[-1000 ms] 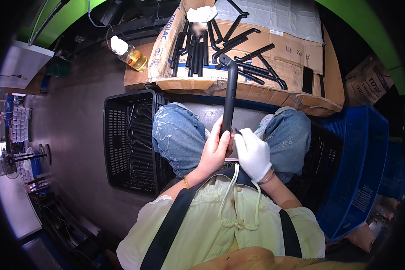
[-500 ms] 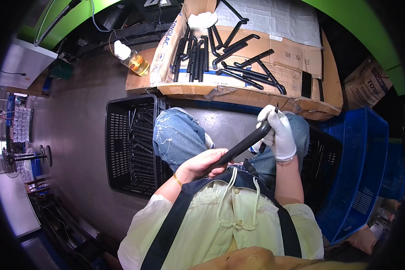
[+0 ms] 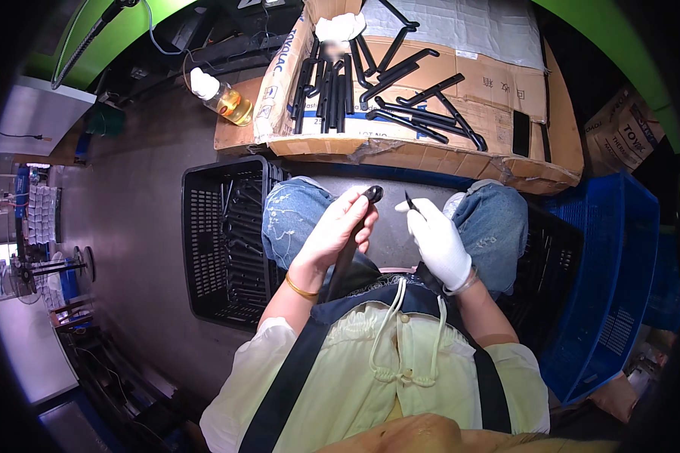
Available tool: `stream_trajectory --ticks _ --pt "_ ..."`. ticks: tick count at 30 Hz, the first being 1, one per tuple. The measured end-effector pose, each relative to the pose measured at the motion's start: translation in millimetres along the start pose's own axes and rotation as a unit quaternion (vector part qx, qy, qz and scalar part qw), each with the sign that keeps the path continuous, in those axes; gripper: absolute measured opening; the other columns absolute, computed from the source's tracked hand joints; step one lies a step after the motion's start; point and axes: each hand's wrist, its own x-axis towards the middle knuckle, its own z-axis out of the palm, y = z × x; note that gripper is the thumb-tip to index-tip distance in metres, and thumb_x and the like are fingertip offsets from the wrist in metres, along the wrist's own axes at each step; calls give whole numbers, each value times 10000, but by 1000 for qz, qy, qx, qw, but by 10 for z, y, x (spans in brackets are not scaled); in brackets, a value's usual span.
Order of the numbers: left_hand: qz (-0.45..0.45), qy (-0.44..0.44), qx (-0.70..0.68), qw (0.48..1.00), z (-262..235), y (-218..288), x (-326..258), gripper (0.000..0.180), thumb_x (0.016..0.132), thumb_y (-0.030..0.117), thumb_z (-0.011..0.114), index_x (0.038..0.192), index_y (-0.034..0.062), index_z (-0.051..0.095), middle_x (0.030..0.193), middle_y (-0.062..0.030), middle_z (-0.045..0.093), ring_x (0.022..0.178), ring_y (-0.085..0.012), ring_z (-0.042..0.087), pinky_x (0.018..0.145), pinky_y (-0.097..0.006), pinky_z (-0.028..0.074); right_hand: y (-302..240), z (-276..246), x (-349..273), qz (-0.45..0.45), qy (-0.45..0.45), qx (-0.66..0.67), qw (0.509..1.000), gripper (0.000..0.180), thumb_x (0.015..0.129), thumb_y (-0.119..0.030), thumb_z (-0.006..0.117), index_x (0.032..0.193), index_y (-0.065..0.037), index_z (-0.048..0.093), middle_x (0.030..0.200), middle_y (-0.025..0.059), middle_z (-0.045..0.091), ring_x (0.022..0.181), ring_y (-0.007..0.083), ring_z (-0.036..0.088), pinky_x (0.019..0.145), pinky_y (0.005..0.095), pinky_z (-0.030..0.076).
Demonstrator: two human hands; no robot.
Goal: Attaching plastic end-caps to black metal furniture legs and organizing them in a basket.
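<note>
My bare left hand is closed around a black bar with a bent end. Its rounded end pokes out above my thumb, and the shaft runs down toward my lap. A white glove covers my right hand, which is closed on a slim dark pointed blade; its handle is hidden in the fingers. The blade's tip points up, a little to the right of the bar's end and apart from it. Beyond my knees, several similar black bars lie scattered on flattened cardboard.
A black crate full of black bars stands left of my knees. On my right are another dark crate and a blue crate. A bottle of yellow liquid stands left of the cardboard, and a white cloth lies behind the bars.
My left hand has raised and turned the bar from a slant to nearly upright. My right hand has come off the bar's bent end and moved down and left with the blade.
</note>
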Motion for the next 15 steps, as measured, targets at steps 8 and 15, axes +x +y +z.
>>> stream_trajectory --ticks 8,15 --pt "-81 -36 -64 994 156 -108 -97 375 999 457 498 1159 119 474 735 14 424 494 -31 341 392 -178 314 -235 -98 -92 -249 -36 -324 912 204 872 -137 599 1039 -31 651 1025 129 668 858 279 678 681 372 552" --pt "-85 -63 -27 994 187 -103 -122 349 1002 450 501 1148 134 469 662 36 376 462 -42 306 390 -183 281 -247 -83 -56 -264 -33 -365 892 190 840 -139 614 1002 -55 664 1022 98 665 847 243 675 637 353 554"
